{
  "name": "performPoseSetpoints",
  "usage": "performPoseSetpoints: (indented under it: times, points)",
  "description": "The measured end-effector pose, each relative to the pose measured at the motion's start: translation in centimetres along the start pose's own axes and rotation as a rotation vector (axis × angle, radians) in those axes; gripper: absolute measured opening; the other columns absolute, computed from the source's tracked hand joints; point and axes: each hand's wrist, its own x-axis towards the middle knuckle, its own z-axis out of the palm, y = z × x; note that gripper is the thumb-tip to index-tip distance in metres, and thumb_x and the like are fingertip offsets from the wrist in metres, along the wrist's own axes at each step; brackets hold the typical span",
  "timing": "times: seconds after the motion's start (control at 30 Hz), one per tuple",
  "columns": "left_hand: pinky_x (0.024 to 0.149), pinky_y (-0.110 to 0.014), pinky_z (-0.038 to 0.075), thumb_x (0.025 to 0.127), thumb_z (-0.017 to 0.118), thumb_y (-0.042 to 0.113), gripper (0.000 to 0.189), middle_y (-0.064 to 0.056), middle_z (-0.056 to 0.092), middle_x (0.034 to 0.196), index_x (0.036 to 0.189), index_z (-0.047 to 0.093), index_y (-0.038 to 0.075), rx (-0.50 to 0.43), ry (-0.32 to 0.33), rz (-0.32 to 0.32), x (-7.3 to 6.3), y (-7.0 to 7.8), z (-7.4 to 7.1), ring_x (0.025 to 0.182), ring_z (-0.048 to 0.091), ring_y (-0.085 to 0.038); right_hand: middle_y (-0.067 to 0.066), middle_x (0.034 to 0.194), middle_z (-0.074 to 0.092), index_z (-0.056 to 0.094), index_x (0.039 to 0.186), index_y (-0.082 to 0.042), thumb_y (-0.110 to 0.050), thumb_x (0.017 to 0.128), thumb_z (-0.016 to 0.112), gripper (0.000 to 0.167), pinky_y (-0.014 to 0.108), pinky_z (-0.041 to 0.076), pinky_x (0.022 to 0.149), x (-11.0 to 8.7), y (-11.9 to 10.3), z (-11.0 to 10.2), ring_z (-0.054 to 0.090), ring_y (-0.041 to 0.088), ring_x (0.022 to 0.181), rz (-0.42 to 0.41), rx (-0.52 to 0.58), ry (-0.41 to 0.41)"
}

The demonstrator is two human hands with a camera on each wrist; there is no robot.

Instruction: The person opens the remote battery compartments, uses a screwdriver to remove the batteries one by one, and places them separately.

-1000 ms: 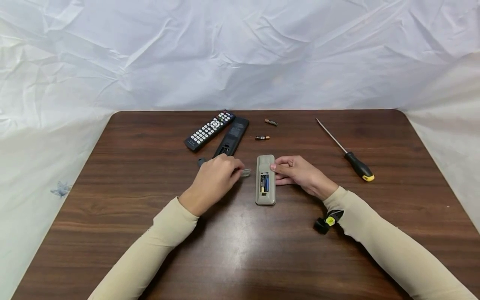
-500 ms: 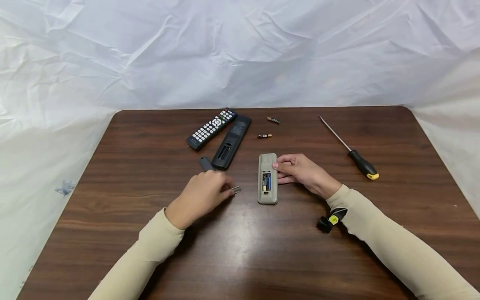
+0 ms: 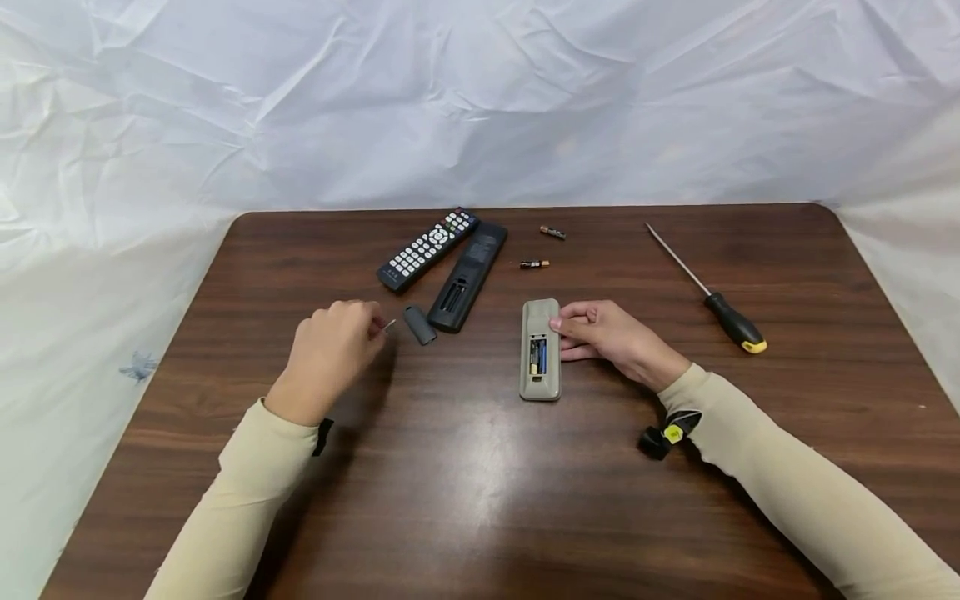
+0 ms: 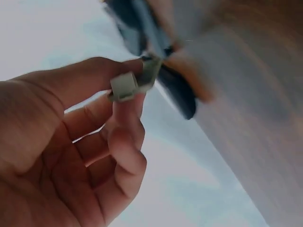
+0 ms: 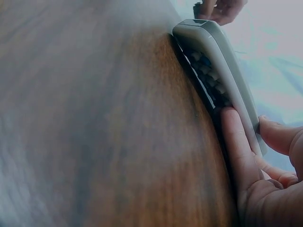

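My right hand (image 3: 618, 337) grips the upper right edge of a grey remote control (image 3: 541, 312), which lies face down with two batteries (image 3: 538, 357) showing in its uncovered compartment. In the right wrist view the thumb is on the back of the remote (image 5: 232, 71) and a finger reaches under its button side. My left hand (image 3: 333, 350) is off to the left, above the table. Between thumb and fingers it pinches a small grey battery cover (image 4: 125, 86). Beside that hand a dark battery cover (image 3: 419, 325) lies on the table.
A black remote (image 3: 468, 271) lies face down with its battery slot bare. Touching it is a black remote with white buttons (image 3: 427, 250). Two loose batteries (image 3: 535, 264) lie behind the grey remote. A screwdriver (image 3: 727, 321) rests at the right of the brown table (image 3: 465, 467).
My left hand has moved left, carrying the small grey cover away from the grey remote and uncovering the dark cover to view. The right hand keeps its grip on the remote.
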Motion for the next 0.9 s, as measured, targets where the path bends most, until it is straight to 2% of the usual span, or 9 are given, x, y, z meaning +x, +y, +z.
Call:
performPoseSetpoints:
  times: [0.1, 0.23, 0.37, 0.47, 0.63, 0.73, 0.9]
  points:
    - [0.049, -0.052, 0.053, 0.094, 0.077, 0.007, 0.006, -0.015, 0.071, 0.080, 0.090, 0.075, 0.004, 0.076, 0.065, 0.010, 0.0, -0.3, 1.0, 0.063, 0.068, -0.039, 0.002, 0.098, 0.076, 0.051, 0.132, 0.019, -0.007, 0.109, 0.057, 0.035, 0.031, 0.062, 0.084, 0.0, -0.1, -0.1, 0.074, 0.011, 0.087, 0.002, -0.001, 0.001]
    - [0.043, -0.050, 0.049, 0.096, 0.070, -0.002, 0.012, -0.018, 0.064, 0.075, 0.084, 0.069, -0.003, 0.195, 0.145, 0.027, 0.3, -0.4, 2.0, 0.060, 0.064, -0.037, 0.001, 0.097, 0.076, 0.050, 0.133, 0.019, -0.007, 0.109, 0.056, 0.036, 0.031, 0.062, 0.085, 0.0, -0.1, -0.1, 0.074, 0.011, 0.088, 0.006, -0.001, 0.002]
    - [0.045, -0.049, 0.048, 0.096, 0.065, -0.009, 0.012, -0.019, 0.062, 0.076, 0.084, 0.066, -0.005, 0.255, 0.143, 0.019, 0.6, -0.7, 2.4, 0.062, 0.063, -0.035, 0.001, 0.097, 0.076, 0.052, 0.132, 0.017, -0.008, 0.110, 0.056, 0.033, 0.031, 0.062, 0.085, 0.0, -0.1, 0.0, 0.074, 0.011, 0.087, 0.012, -0.001, 0.008]
    - [0.046, -0.050, 0.051, 0.096, 0.068, -0.005, 0.011, -0.020, 0.062, 0.076, 0.085, 0.066, -0.005, 0.241, 0.120, 0.017, 0.8, -0.9, 2.7, 0.060, 0.063, -0.037, 0.001, 0.097, 0.076, 0.053, 0.129, 0.016, -0.007, 0.110, 0.056, 0.031, 0.031, 0.062, 0.085, 0.0, 0.0, 0.0, 0.074, 0.012, 0.087, 0.016, -0.001, 0.010]
    - [0.045, -0.051, 0.051, 0.097, 0.078, 0.014, 0.022, -0.017, 0.062, 0.072, 0.088, 0.070, -0.004, 0.183, 0.114, 0.011, 1.0, -0.9, 3.1, 0.058, 0.066, -0.040, 0.001, 0.097, 0.076, 0.053, 0.127, 0.016, -0.008, 0.109, 0.057, 0.029, 0.031, 0.062, 0.084, -0.1, 0.2, 0.0, 0.074, 0.012, 0.088, 0.012, 0.005, 0.004]
    - [0.044, -0.052, 0.050, 0.098, 0.077, 0.020, 0.026, -0.017, 0.061, 0.071, 0.089, 0.071, -0.004, 0.156, 0.149, 0.019, 1.1, -0.5, 3.3, 0.058, 0.066, -0.041, 0.002, 0.099, 0.076, 0.053, 0.129, 0.016, -0.007, 0.109, 0.056, 0.031, 0.031, 0.062, 0.086, -0.2, 0.2, 0.0, 0.074, 0.012, 0.089, 0.012, 0.022, -0.007]
    - [0.042, -0.050, 0.048, 0.100, 0.074, 0.023, 0.027, -0.014, 0.062, 0.071, 0.087, 0.071, 0.001, 0.115, 0.230, 0.067, 1.4, 0.8, 2.9, 0.057, 0.066, -0.040, 0.002, 0.103, 0.077, 0.050, 0.139, 0.018, -0.007, 0.110, 0.055, 0.039, 0.031, 0.062, 0.088, -0.2, 0.1, -0.1, 0.076, 0.013, 0.093, 0.016, 0.052, -0.033]
